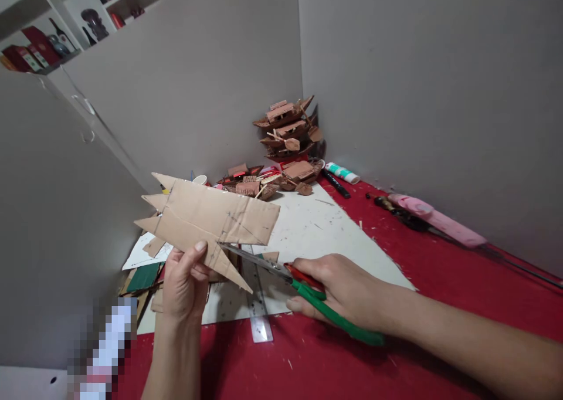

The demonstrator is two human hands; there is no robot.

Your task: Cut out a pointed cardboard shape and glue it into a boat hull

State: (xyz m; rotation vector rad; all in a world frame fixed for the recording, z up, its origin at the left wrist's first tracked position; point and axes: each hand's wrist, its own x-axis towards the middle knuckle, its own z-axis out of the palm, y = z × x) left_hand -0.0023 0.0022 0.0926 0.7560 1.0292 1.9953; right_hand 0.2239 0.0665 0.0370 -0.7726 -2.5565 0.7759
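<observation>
While your left hand (185, 285) pinches the pronged brown cardboard cutout (211, 218), several points are already cut; your right hand (338, 291), closed round the green-handled scissors (308, 291), has the blades partway into its lower edge.

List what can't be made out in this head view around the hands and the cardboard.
- Scissors: the handle loops are mostly covered by the right hand.
- Cardboard piece: its far face is turned away, and the left hand covers its lower edge.
- Metal ruler: markings too small to read.
- Pixelated patch, lower left: blurred.
- Right forearm: cut off by the frame edge.
</observation>
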